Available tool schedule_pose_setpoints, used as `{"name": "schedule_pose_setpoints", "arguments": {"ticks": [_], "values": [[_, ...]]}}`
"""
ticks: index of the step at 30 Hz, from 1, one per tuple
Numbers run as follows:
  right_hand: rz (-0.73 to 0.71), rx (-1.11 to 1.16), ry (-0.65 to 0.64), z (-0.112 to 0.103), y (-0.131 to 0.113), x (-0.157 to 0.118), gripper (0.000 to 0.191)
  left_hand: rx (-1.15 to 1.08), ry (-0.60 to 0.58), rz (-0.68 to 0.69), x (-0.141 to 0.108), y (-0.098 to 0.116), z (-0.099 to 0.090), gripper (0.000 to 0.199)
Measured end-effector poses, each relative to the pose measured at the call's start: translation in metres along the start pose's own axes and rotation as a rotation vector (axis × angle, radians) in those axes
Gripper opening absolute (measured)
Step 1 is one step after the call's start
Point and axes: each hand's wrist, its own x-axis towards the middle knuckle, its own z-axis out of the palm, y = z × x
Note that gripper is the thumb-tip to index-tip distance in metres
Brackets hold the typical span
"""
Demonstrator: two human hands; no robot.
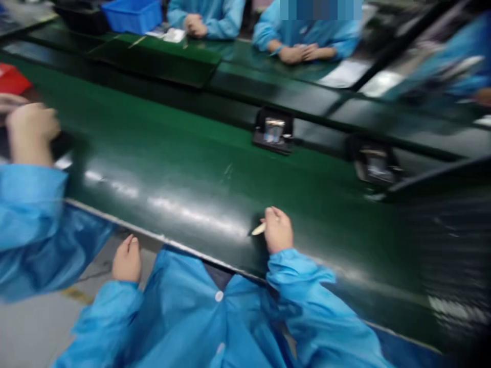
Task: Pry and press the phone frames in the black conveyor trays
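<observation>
My right hand [279, 230] is over the green work surface [192, 168], near its front edge. Its fingers are closed around a small pale tapered tool with a dark tip [259, 229], which points left; blur hides its exact kind. My left hand [127, 259] hangs at the near side of the table edge, closed, with nothing showing in it. Farther off on the green surface sits a black tray [287, 145] with a shiny, blurred piece inside. Another black tray [360, 171] with a similar piece stands to its right.
At the left, a co-worker's hand [32, 125] is beside a red object [13, 79]. Across the table two people rest their hands [195, 25] on the far side. A blue bin [132, 15] stands at the back left; a dark ribbed structure [452, 245] borders the right.
</observation>
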Motion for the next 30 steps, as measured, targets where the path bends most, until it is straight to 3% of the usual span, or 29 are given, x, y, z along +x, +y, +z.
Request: {"name": "schedule_pose_setpoints", "arguments": {"ticks": [3,6,8,11,15,19,23,26,30], "values": [[0.127,0.291,-0.026,0.003,-0.008,0.017,0.043,-0.158,-0.035,0.299,0.008,0.056,0.001,0.047],[0.219,0.366,-0.081,0.003,-0.020,0.033,0.041,-0.064,-0.167,0.546,0.021,0.107,0.017,0.046],[0.165,0.186,-0.098,0.003,-0.029,0.047,0.039,0.134,-0.158,0.541,0.033,0.134,0.030,0.044],[0.019,-0.102,-0.077,0.000,-0.045,0.080,0.036,0.365,-0.034,0.468,0.046,0.160,0.047,0.043],[-0.114,-0.273,-0.046,-0.002,-0.074,0.135,0.033,0.463,0.077,0.472,0.054,0.163,0.061,0.046],[-0.176,-0.632,0.002,0.008,-0.104,0.186,0.044,0.516,0.081,0.453,0.057,0.149,0.070,0.049],[-0.231,-0.908,-0.151,0.021,-0.118,0.223,0.044,0.576,0.148,0.479,0.053,0.143,0.072,0.048],[-0.275,-1.007,-0.197,0.026,-0.124,0.228,0.039,0.618,0.145,0.456,0.049,0.147,0.069,0.047],[-0.451,-1.130,-0.145,0.020,-0.132,0.198,0.036,0.617,0.059,0.385,0.050,0.153,0.063,0.047]]}}
